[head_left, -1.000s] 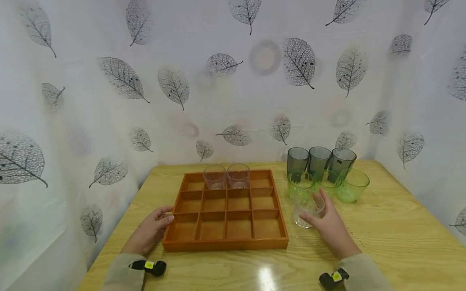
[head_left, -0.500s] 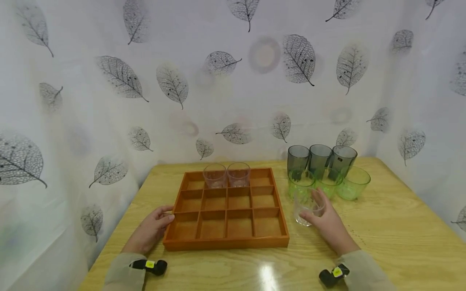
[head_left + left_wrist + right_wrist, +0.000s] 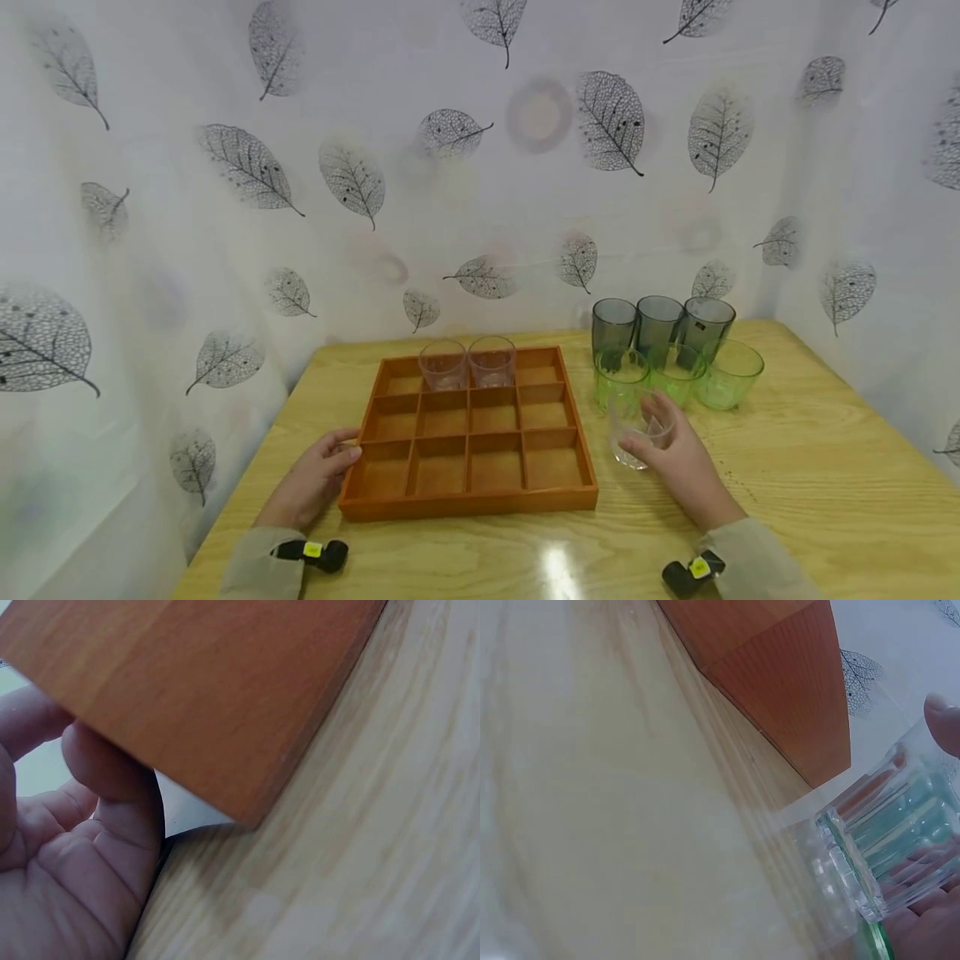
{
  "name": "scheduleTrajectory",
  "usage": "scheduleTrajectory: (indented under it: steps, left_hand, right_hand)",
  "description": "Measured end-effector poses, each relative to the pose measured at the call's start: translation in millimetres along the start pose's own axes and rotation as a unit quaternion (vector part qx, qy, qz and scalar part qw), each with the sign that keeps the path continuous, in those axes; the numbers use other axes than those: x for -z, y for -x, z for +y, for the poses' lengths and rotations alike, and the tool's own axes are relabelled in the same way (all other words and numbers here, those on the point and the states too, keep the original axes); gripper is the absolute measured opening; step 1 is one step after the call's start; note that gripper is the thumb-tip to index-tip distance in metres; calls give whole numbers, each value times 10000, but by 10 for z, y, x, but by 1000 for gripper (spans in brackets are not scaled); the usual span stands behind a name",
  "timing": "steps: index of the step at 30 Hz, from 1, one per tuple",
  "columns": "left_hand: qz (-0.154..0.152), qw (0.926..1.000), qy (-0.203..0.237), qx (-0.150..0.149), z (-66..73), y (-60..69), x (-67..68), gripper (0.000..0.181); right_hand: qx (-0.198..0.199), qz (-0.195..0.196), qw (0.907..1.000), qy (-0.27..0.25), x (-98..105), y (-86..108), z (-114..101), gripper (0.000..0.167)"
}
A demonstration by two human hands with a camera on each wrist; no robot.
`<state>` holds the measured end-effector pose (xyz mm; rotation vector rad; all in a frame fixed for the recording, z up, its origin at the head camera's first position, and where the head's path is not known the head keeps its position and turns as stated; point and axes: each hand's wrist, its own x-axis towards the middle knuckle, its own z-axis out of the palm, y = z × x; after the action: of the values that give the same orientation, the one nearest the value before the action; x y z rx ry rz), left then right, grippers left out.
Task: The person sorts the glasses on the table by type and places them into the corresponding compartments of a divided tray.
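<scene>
In the head view, my right hand (image 3: pixel 678 458) holds a clear glass tumbler (image 3: pixel 632 458) to the right of the wooden tray. Its thumb is on the near side and its fingers are round the far side. The right wrist view shows the tumbler's ridged wall (image 3: pixel 900 832) and thick base close to the table; whether they touch, I cannot tell. My left hand (image 3: pixel 311 483) rests with thumb and fingertips against the left side of the divided tray (image 3: pixel 465 505). In the left wrist view, fingers (image 3: pixel 112 780) lie beside the tray's wall (image 3: pixel 210 697). Two clear pinkish glasses (image 3: pixel 444 371) stand in its back row.
Several green glasses (image 3: pixel 731 379) stand right behind my right hand. Beyond them are dark grey tall glasses (image 3: pixel 613 327) in a row. A leaf-patterned curtain (image 3: pixel 480 208) hangs behind the wooden table (image 3: pixel 825 467).
The view tips slightly. The clear tumbler in my right hand sits almost where it was, shifted very slightly right. My left hand stays at the tray's side.
</scene>
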<state>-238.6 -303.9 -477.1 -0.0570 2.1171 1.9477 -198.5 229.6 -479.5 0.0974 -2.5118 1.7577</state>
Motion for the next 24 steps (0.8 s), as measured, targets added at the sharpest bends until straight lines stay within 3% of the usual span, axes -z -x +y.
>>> scheduleTrajectory:
  steps: [13,24]
  left_hand:
    - [-16,10000,-51,-32,-18,-5,22,58]
    - [-18,9999,115,-67,-31,-26,19,55]
  right_hand:
    - [0,42,10000,37,-68,83,-146,101]
    - [285,62,9990,348,-62,102,-314,97]
